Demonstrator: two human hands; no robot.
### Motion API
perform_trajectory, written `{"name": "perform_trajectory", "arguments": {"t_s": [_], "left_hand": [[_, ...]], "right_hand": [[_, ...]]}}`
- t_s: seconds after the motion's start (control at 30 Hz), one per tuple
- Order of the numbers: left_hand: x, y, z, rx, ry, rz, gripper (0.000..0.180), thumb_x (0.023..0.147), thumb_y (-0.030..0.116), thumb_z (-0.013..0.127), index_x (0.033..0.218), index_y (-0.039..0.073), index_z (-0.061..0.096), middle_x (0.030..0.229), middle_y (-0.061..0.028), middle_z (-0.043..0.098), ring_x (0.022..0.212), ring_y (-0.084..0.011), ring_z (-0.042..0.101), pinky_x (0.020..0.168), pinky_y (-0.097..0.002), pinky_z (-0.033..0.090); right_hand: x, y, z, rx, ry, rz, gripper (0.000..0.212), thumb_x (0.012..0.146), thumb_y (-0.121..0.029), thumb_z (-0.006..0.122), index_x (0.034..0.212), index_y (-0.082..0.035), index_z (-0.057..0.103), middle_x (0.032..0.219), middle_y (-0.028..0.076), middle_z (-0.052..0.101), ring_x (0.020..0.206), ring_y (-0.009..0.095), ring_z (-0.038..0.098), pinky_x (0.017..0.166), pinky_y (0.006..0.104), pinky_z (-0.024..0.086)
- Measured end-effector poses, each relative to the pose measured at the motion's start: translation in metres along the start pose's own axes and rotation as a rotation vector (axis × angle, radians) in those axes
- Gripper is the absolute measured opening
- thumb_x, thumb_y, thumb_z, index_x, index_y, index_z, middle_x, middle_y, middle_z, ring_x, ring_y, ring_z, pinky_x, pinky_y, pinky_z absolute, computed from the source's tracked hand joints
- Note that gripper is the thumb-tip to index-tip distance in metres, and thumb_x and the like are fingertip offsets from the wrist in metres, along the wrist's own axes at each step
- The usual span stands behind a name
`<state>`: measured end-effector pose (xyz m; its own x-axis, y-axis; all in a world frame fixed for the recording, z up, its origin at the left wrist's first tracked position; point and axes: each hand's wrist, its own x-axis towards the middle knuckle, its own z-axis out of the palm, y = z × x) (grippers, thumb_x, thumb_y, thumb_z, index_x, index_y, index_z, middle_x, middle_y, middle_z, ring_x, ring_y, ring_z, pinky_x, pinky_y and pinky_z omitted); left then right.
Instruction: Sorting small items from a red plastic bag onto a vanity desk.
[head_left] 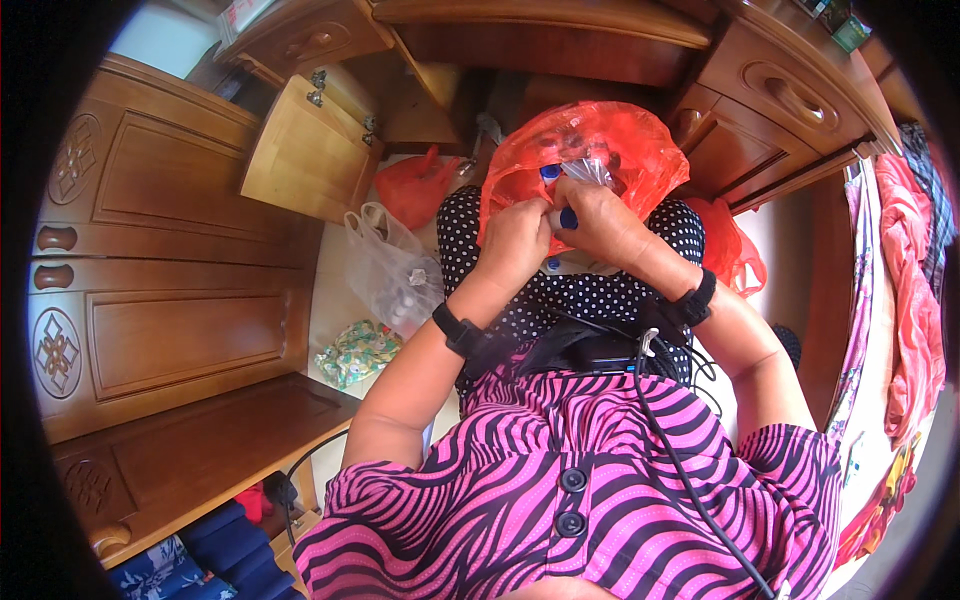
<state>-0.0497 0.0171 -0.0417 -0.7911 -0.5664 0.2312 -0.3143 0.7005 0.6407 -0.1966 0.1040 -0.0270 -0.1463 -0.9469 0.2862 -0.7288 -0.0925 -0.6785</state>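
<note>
At crinkled, translucent red plastic bag (640,142), left hand (515,240) and right hand (600,222) together, pinching small blue-and-white piece (568,218)

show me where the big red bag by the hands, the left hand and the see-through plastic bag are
Big red bag (648,148): head view, its right wall.
Left hand (516,240): head view, back of the hand.
See-through plastic bag (384,268): head view, its middle.

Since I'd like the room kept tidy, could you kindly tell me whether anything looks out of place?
Perhaps two things: the pale-faced cabinet door stands open, while the panelled doors at left look closed; and a crumpled green patterned bundle lies on the floor beside the whitish bag. I see no spill or damage.
</note>
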Motion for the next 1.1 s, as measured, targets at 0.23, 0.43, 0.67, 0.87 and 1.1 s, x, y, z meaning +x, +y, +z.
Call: {"name": "perform_trajectory", "arguments": {"t_s": [0.23, 0.43, 0.67, 0.87, 1.1], "left_hand": [[0.004, -0.007, -0.007, -0.110, -0.035, 0.123, 0.023, 0.085, 0.009, 0.056, 0.104, 0.000, 0.063, 0.091, -0.0222, 0.066, 0.085, -0.0379, 0.065, 0.074, -0.0433, 0.052], [0.007, 0.005, -0.006, -0.058, -0.067, 0.058, 0.024, 0.085, 0.009, 0.056, 0.107, -0.001, 0.062, 0.091, -0.0235, 0.066, 0.084, -0.0362, 0.066, 0.073, -0.0411, 0.052], [0.007, -0.007, -0.012, -0.452, -0.003, -0.139, 0.025, 0.088, 0.003, 0.057, 0.111, 0.001, 0.065, 0.071, -0.0011, 0.059, 0.067, -0.0057, 0.054, 0.065, -0.0238, 0.048], [0.009, 0.015, -0.010, -0.194, 0.074, 0.147, 0.020, 0.087, 0.006, 0.057, 0.105, 0.002, 0.064, 0.092, -0.0182, 0.068, 0.083, -0.0330, 0.067, 0.072, -0.0383, 0.054], [0.008, 0.003, -0.007, -0.266, 0.044, 0.059, 0.028, 0.087, 0.005, 0.058, 0.115, 0.006, 0.063, 0.088, -0.0118, 0.069, 0.069, -0.0182, 0.065, 0.064, -0.0302, 0.051]], "right_hand": [[0.001, -0.003, -0.018, 0.182, -0.167, 0.344, 0.027, 0.073, -0.012, 0.077, 0.088, 0.000, 0.057, 0.074, 0.012, 0.060, 0.065, 0.020, 0.059, 0.060, 0.0332, 0.048], [-0.003, 0.006, -0.002, -0.036, -0.017, 0.097, 0.030, 0.075, -0.017, 0.076, 0.095, 0.000, 0.060, 0.087, 0.013, 0.065, 0.078, 0.021, 0.063, 0.070, 0.0355, 0.050], [0.000, 0.006, -0.024, 0.856, -0.183, 0.564, 0.032, 0.081, -0.015, 0.073, 0.108, -0.002, 0.060, 0.102, 0.007, 0.063, 0.088, 0.015, 0.063, 0.073, 0.0300, 0.053], [-0.004, 0.037, -0.010, 0.811, -0.222, 0.518, 0.031, 0.084, -0.009, 0.071, 0.112, -0.003, 0.060, 0.099, 0.006, 0.063, 0.083, 0.013, 0.062, 0.070, 0.0265, 0.053], [-0.003, 0.021, -0.009, 0.932, -0.214, 0.515, 0.031, 0.084, -0.007, 0.071, 0.113, -0.003, 0.061, 0.096, 0.004, 0.062, 0.083, 0.013, 0.062, 0.070, 0.0257, 0.053]]}}
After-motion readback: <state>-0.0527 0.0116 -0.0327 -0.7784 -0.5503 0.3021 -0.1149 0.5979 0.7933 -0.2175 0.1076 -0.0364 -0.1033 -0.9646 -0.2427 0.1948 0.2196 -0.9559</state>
